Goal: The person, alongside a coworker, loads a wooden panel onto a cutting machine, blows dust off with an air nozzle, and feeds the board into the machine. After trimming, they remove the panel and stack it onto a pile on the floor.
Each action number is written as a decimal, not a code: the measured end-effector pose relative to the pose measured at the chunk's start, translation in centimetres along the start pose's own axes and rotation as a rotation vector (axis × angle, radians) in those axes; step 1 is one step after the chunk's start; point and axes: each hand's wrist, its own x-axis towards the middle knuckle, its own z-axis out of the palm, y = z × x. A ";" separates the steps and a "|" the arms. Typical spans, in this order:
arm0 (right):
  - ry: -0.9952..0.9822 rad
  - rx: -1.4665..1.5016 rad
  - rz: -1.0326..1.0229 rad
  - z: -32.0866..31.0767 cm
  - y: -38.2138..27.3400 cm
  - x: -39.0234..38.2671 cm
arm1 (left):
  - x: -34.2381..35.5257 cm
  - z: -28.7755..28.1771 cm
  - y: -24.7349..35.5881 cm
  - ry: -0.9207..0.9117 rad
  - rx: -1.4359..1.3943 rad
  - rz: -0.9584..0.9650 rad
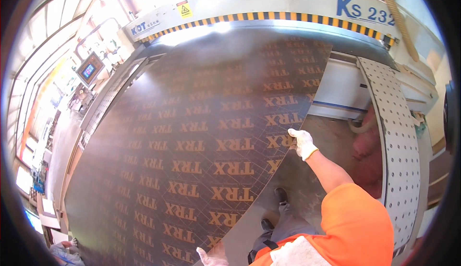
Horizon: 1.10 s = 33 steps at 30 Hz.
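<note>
Orange sleeve point(357, 223); right hand point(303, 144) (gloved) grips panel point(192, 126).

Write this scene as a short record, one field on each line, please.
Panel: large, flat, dark brown, with repeated gold lettering
Right hand: gloved, thumb on top, gripping the panel's right edge
Left hand: gloved, beside the panel's near edge, partly out of picture; grip unclear
Far end: pale machine beam, black-and-yellow stripes
Far right: perforated table
Co-worker's hand: lower left

L hand point(212, 257) cut off by btm edge, R hand point(304, 145) partly hidden under panel point(158, 153).
</note>
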 end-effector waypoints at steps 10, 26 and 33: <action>0.355 0.037 -0.004 -2.7 10.3 -10.5 | 5.4 -5.1 16.4 0.083 0.022 -0.519; 0.634 0.487 0.023 4.3 25.7 -37.6 | 10.0 -3.4 32.1 0.469 0.788 -0.157; 0.723 0.458 0.084 7.0 28.7 -45.0 | 10.5 -5.5 40.2 0.489 0.916 -0.113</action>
